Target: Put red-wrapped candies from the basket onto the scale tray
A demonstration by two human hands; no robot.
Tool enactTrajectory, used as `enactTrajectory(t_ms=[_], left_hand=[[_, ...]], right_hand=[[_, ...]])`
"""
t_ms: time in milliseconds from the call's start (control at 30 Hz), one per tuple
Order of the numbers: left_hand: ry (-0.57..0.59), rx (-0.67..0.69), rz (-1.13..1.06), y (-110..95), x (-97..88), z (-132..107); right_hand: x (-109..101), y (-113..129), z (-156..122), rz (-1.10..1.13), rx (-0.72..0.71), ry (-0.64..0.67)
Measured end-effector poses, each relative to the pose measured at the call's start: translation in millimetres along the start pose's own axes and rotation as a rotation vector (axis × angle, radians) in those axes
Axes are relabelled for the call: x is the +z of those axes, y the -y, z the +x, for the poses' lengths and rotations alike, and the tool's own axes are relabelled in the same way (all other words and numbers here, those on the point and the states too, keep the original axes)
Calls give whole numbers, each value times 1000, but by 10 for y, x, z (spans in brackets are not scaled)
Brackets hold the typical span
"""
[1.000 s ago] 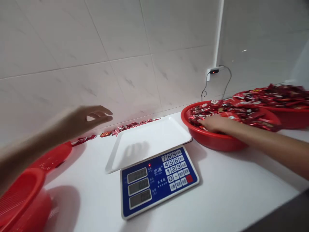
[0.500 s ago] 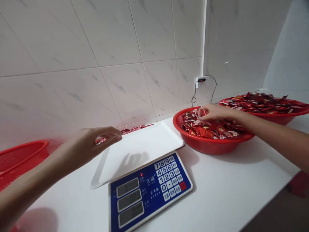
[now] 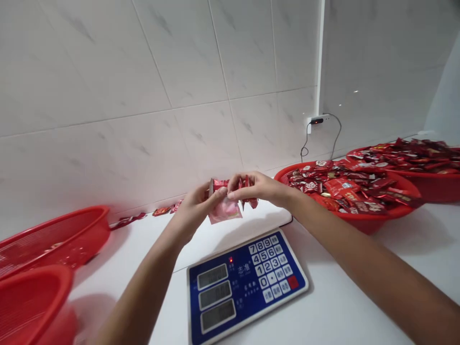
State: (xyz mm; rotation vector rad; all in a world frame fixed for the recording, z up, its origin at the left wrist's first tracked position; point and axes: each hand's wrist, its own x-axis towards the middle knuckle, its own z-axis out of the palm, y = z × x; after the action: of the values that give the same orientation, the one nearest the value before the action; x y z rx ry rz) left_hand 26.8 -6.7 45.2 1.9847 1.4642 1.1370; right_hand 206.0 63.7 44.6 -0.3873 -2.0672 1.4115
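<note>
Above the white pan (image 3: 268, 218) of the digital scale, both my hands are together. My left hand (image 3: 192, 208) is closed on a pink, partly see-through plastic bag (image 3: 226, 211). My right hand (image 3: 258, 187) meets it at the bag's upper edge, its thumb and fingers closed around small red wrapped packets (image 3: 253, 203). How many packets it holds is hidden. Below the hands lies the scale's blue keypad panel (image 3: 247, 287). To the right stands a red plastic basket (image 3: 366, 220) heaped with red and dark wrapped packets (image 3: 341, 187).
Another full red basket (image 3: 434, 184) stands at the far right. Two red baskets, a rear one (image 3: 97, 235) and a nearer one (image 3: 59, 287), are at left. Loose packets (image 3: 127, 220) lie along the wall. A plugged-in adapter (image 3: 316, 121) with cables hangs above the table.
My right hand has left the right basket and come to the middle with red packets. My left hand, earlier above the pan's left side, now grips a pink bag. The view has shifted left.
</note>
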Motion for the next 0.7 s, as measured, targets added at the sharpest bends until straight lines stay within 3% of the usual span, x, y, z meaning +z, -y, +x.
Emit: enactTrajectory(t_ms=[167,333,500,600,700], left_hand=[[-13,-35,66,310,-4,9],[-37,-43,148,361,68,11],[-11,-146,279,351,7,10],[74,-209,490,366,-110,-21],[3,-208,623,300,-281,-81]], right_hand=[[20,-273,111,-74,81,28],[-31,-283,69,-152,160,57],[-100,-132,-26,-339,142,-132],[-125,-71,-76,-311,138,-228],[-132,-75,-75,-220,124,-337]])
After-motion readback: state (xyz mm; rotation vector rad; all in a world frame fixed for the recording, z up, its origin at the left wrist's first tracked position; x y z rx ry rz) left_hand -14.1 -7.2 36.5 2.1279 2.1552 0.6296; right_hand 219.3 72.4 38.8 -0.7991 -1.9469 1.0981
